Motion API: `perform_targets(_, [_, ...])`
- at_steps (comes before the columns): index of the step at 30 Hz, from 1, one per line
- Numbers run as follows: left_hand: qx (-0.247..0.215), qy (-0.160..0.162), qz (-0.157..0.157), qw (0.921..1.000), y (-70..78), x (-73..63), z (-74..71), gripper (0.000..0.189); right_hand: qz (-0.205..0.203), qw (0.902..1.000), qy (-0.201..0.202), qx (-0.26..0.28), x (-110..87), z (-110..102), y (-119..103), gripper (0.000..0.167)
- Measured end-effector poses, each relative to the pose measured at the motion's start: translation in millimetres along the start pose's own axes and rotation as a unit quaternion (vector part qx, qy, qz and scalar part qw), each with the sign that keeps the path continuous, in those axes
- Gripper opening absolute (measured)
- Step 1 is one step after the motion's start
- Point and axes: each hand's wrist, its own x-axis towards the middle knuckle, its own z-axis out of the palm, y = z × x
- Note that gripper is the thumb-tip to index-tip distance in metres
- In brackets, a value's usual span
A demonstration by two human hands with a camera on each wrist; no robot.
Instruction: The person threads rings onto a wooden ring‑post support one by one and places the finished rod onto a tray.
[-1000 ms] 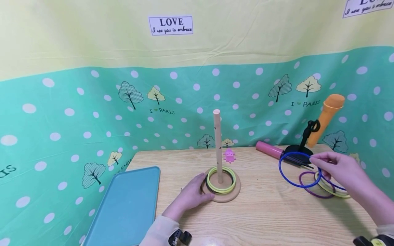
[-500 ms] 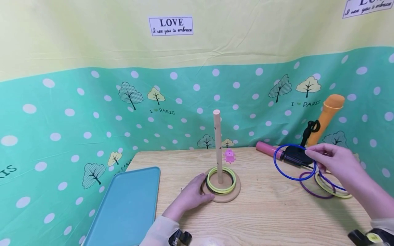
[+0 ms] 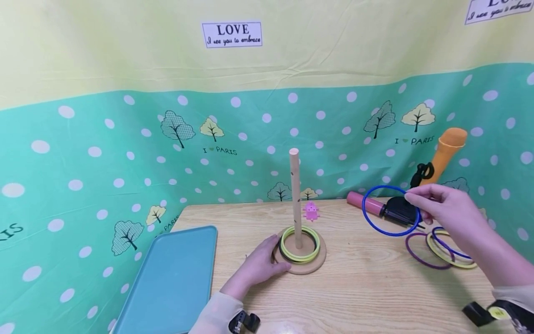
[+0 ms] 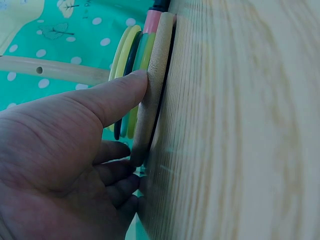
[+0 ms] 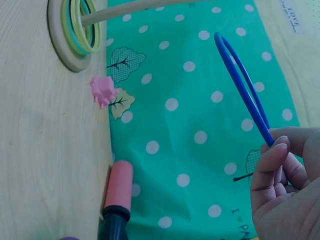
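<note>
Blue and thin, the ring [image 5: 245, 95] is pinched at its near edge between the thumb and fingertips of the right hand [image 3: 444, 206], held in the air well apart from the post [image 3: 295, 195]. From where I stand it looks like smooth plastic tubing: I'd guess it weighs next to nothing, keeps its round shape with a little spring, and won't break if dropped. Smoothness could let it swivel in so light a pinch, so one spot on the rim, as held, seems the right place, leaving the hollow free.

The left hand [image 3: 259, 263] grips the edge of the wooden base [image 3: 306, 268], thumb in front, fingers curled behind. That disc looks stiff and somewhat heavier, best steadied by its edge, since the tall post could make it tippy. Stacked rings [image 3: 318, 245], yellow-green ones uppermost, lie around the post's foot.

Beneath the right forearm, a purple ring [image 3: 407, 245], a yellow ring [image 3: 460, 266] and another blue ring [image 3: 452, 252] overlap on the surface [image 3: 342, 297]. Farther out are a pink toy [image 3: 311, 210], a pink-handled pump [image 3: 365, 202], an orange microphone [image 3: 443, 155] and, leftward, a teal tray [image 3: 167, 283].
</note>
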Motion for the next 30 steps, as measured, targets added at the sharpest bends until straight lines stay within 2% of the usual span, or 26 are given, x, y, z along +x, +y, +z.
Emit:
perform_targets(9, [0.005,0.001,0.002,1.0,-0.5,0.9,0.4,0.094,-0.023,0.9997,0.005,-0.001,3.6,7,-22,0.044])
perform_targets(30, [0.011,0.006,0.018,0.9998,0.1,0.9,0.1,0.095,-0.069,0.9964,0.008,0.049,12.6,27,-75,0.044])
